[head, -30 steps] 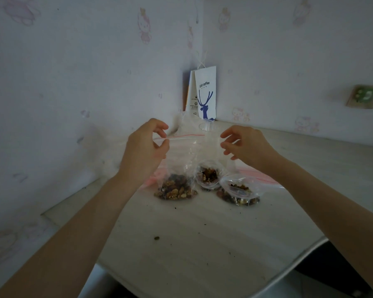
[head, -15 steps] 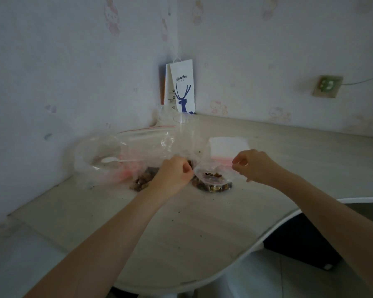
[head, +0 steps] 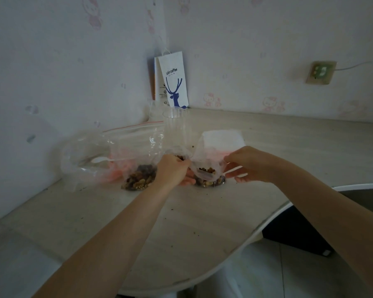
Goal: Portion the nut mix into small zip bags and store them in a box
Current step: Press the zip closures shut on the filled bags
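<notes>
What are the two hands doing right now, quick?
Left hand: fingers curled, gripping the left edge of the small zip bag.
Right hand: pinching the same bag's right edge.

I saw thin, clear, glossy plastic in the small zip bag [head: 207, 167] and the crinkled large bag [head: 134, 143]; the tabletop [head: 181, 222] looked matt, pale wood-grain, and the coffee bag [head: 174, 82] was smooth white paper.

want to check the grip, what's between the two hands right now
A part-filled small zip bag sits between the left hand and the right hand. Each hand grips one side of its top. This shows in the head view.
</notes>
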